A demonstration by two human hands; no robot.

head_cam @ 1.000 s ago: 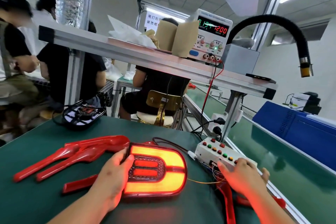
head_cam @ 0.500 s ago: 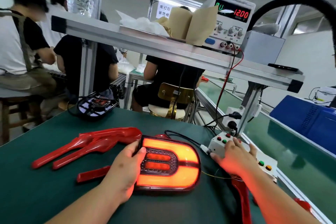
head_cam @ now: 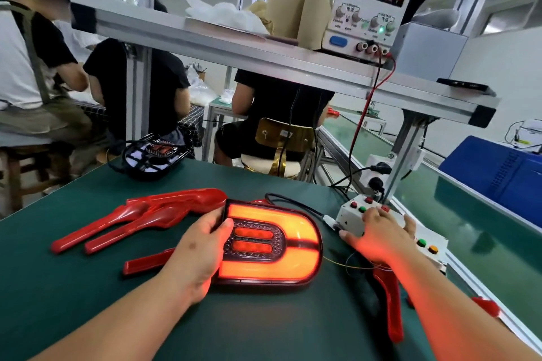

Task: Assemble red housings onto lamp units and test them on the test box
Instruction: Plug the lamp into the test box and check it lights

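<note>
**Red glow under my left grip, test box under my right**

Orange-red light shone from the lamp unit (head_cam: pixel 293 231), which lay flat on the green bench (head_cam: pixel 88 287) right in front of me, its U-shaped band and two inner bars lit. My left grip (head_cam: pixel 199 249) was clamped on its left edge, thumb on the face and fingers curled over the rim. My right grip (head_cam: pixel 381 234) lay open on the white test box (head_cam: pixel 344 215) just right of the lamp, fingers spread across its coloured buttons; which button I pressed I cannot tell. A black cable (head_cam: pixel 293 202) ran from behind the lamp to the box.

Loose red housings (head_cam: pixel 164 211) lay touching the lamp's left side and fanned out leftward on the bench. One more red housing (head_cam: pixel 390 302) lay under my right forearm. At the far edge of the bench sat a second lamp unit (head_cam: pixel 155 155), unlit, with its cable looped round it.

Above, on the aluminium shelf (head_cam: pixel 234 47), the power supply (head_cam: pixel 372 3) read 0.092 in green and 12.00 in red, with red and black leads (head_cam: pixel 363 114) dropping toward the box. A green conveyor belt (head_cam: pixel 469 214) ran along my right. Three people sat beyond the bench.
</note>
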